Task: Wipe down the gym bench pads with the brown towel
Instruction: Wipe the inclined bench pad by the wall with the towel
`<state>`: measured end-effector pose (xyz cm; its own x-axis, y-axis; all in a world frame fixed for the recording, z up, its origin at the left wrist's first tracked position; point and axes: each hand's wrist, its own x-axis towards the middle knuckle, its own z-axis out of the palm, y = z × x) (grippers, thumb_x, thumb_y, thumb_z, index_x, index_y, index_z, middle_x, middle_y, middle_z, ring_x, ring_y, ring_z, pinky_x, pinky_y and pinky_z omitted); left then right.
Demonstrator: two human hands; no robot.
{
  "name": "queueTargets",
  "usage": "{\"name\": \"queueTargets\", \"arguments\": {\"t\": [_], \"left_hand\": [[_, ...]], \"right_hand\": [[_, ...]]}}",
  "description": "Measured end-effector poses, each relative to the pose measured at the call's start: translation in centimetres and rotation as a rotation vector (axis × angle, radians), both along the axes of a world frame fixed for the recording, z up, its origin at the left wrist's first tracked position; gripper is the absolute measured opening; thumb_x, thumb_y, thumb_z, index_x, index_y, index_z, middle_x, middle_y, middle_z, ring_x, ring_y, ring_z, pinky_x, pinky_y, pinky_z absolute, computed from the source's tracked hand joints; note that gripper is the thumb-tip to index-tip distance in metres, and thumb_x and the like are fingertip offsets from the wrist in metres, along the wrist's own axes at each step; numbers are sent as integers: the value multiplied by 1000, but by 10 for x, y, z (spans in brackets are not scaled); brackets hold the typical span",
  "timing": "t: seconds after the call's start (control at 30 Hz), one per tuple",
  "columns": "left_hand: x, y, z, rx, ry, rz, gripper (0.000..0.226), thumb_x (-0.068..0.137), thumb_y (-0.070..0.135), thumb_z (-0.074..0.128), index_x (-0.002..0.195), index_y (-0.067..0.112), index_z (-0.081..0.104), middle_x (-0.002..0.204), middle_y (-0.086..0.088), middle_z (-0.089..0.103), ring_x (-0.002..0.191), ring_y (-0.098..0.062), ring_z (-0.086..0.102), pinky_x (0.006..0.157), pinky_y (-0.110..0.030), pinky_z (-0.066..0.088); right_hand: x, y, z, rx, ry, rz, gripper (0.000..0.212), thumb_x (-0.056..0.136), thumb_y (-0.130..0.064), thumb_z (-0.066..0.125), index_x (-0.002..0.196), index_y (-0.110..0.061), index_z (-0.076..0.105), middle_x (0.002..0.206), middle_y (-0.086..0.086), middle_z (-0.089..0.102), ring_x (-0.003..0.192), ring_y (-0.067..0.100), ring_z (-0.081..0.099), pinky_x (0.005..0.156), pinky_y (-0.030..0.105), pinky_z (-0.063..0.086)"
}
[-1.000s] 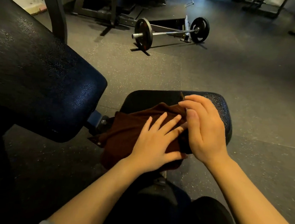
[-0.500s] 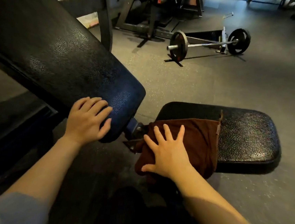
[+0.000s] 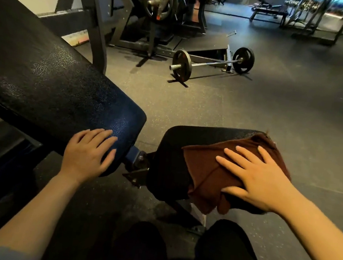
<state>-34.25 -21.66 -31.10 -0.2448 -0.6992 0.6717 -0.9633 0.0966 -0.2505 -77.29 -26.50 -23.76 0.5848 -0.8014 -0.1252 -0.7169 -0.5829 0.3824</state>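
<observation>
Since a half-second ago, right hand (image 3: 259,179) slid the folded brown terry towel (image 3: 210,174) rightward across the pebbled black seat pad (image 3: 171,150), fingers flat and spread; left hand (image 3: 87,153) rests open-fingered on the textured black back pad (image 3: 55,90).

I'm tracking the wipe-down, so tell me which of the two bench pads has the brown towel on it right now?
The flat seat pad on the right; the right hand presses the brown towel onto it. The tilted back pad carries only the left hand.

Single head view, looking forward-down, close over bench pads (image 3: 62,91), floor beyond.
</observation>
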Motion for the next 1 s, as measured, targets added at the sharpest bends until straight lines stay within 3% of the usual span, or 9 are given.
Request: {"name": "queueTargets", "arguments": {"t": [0.2, 0.23, 0.33, 0.43, 0.57, 0.7, 0.87, 1.0], "left_hand": [[-9, -5, 1, 48, -25, 15, 43, 95, 39, 46, 109, 9, 75, 117, -10, 71, 109, -31, 66, 92, -44, 45], [-9, -5, 0, 45, -26, 22, 43, 95, 39, 47, 108, 9, 75, 116, -11, 71, 107, -31, 66, 91, -43, 46], [-9, -6, -1, 38, -12, 36, 43, 93, 38, 47, 103, 7, 76, 113, -12, 72, 106, -32, 67, 90, -44, 46], [-7, -7, -3, 34, -8, 34, 43, 92, 36, 47, 103, 7, 76, 115, -12, 72, 107, -31, 67, 92, -44, 46], [-4, -7, -5, 15, -12, 12, 42, 92, 34, 47, 104, 7, 77, 116, -12, 72, 108, -30, 68, 92, -44, 48], [-2, -5, -6, 39, -27, -2, 44, 92, 34, 45, 106, 6, 76, 118, -13, 71, 109, -31, 67, 93, -45, 47], [-8, -7, -5, -9, 0, 4, 41, 91, 31, 47, 102, 6, 77, 115, -13, 72, 107, -31, 68, 92, -44, 47], [-10, -6, -8, -21, -10, 24, 40, 91, 31, 48, 102, 7, 78, 115, -12, 72, 108, -30, 68, 93, -43, 48]], "right_hand": [[42, 6, -10, 12, -20, 8, 87, 88, -82, 10, 136, -27, 59, 137, 7, 60, 122, 45, 56, 90, 78, 38], [53, 5, -11, 41, -21, 31, 90, 87, -83, 6, 141, -29, 53, 144, 7, 53, 129, 46, 49, 95, 79, 32], [88, 3, -17, 177, -19, 59, 98, 74, -84, -7, 157, -34, 10, 165, 2, 7, 149, 43, 5, 109, 74, 1], [120, -7, -22, 272, -13, 51, 88, 82, -84, 3, 156, -37, -2, 165, -1, -6, 150, 37, -12, 110, 71, -11], [141, -42, -26, 366, -85, 4, 67, 96, -71, 13, 156, -42, 7, 165, -9, -1, 152, 25, -10, 115, 63, -13], [115, -89, -13, 296, -105, -144, 58, 101, -60, 11, 156, -41, 8, 165, -11, 0, 152, 17, -2, 118, 57, -12], [66, -117, 4, 180, -108, -363, 60, 101, -61, 9, 156, -39, 11, 165, -6, 10, 151, 23, 13, 119, 57, 5], [87, -117, -4, 178, -85, -376, 74, 94, -72, 7, 157, -34, 6, 166, -4, 7, 151, 26, 11, 115, 65, 9]]}}
